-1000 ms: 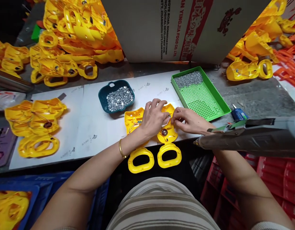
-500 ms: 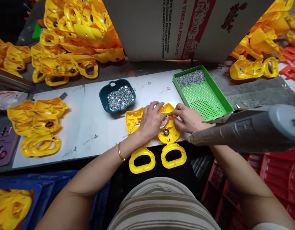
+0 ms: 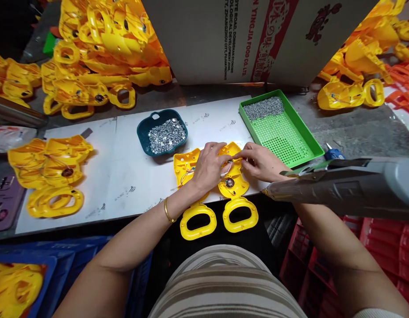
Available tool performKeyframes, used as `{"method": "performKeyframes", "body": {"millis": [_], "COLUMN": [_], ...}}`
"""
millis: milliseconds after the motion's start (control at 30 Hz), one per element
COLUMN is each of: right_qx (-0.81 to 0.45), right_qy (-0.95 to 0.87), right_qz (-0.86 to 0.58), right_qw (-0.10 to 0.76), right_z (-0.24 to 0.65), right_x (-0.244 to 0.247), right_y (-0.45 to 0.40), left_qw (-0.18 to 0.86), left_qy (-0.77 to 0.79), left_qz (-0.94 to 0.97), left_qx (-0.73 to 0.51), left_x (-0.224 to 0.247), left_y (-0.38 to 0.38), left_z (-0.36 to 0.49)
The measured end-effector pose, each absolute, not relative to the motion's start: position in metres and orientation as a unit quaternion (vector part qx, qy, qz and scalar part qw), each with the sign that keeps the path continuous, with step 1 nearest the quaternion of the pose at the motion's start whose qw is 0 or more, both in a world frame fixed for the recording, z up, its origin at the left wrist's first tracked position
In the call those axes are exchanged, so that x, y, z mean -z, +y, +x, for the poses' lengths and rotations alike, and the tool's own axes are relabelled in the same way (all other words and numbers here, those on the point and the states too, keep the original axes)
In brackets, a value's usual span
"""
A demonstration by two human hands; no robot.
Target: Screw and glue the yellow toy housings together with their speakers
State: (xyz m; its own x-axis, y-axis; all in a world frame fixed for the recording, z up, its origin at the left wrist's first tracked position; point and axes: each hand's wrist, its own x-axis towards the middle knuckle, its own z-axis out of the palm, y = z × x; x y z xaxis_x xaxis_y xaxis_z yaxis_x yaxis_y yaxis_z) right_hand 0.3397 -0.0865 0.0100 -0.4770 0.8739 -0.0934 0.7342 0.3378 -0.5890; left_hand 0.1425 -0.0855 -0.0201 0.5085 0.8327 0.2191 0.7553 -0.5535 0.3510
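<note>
Two yellow plastic shell halves with loop handles lie inside-up at the table's front edge: the left half point(image 3: 181, 167) and the right half point(image 3: 235, 187), which holds a round speaker point(image 3: 229, 182). Thin wires point(image 3: 227, 168) run inside. My left hand point(image 3: 209, 165) reaches across both halves, its fingers bent together over the right half's upper inside; what they pinch is hidden. From the other side, my right hand point(image 3: 259, 161) meets it with thumb and index finger close together at the right half's edge. Whatever those fingertips hold is too small to make out.
A grey power screwdriver point(image 3: 340, 185) hangs over my right forearm. Beyond my hands are a dark teal tray point(image 3: 144, 139) of small metal parts and a green basket point(image 3: 303, 137) of screws. Yellow shells point(image 3: 61, 168) lie left, more are piled behind beside a large carton point(image 3: 237, 39).
The grey screwdriver has swung slightly, uncovering a blue-handled tool behind it. My fingers have shifted only a little over the right shell half.
</note>
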Motion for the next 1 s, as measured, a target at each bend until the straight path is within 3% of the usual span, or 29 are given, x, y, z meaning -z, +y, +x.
{"method": "performKeyframes", "body": {"millis": [300,533,667,767,933,1000], "right_qx": [-0.577,-0.381,-0.296,-0.346,-0.331,-0.34], "right_qy": [-0.457,-0.407,-0.449,-0.447,-0.516,-0.511], "right_qz": [-0.524,-0.602,-0.433,-0.401,-0.528,-0.525], "right_qw": [0.428,0.572,0.723,0.721,0.587,0.59], "right_z": [0.354,0.397,0.401,0.39,0.382,0.385], "right_x": [-0.008,0.004,0.002,-0.008,-0.019,-0.023], "right_y": [-0.091,-0.122,-0.157,-0.181,-0.19,-0.181], "left_qw": [0.101,0.098,0.104,0.107,0.099,0.095], "left_qy": [0.456,0.457,0.462,0.462,0.461,0.459], "left_qz": [0.865,0.866,0.864,0.864,0.865,0.866], "left_qx": [-0.185,-0.179,-0.172,-0.169,-0.171,-0.172], "left_x": [0.021,0.021,0.02,0.02,0.02,0.019], "left_y": [-0.086,-0.085,-0.085,-0.085,-0.084,-0.083], "left_z": [0.141,0.141,0.141,0.141,0.14,0.14]}}
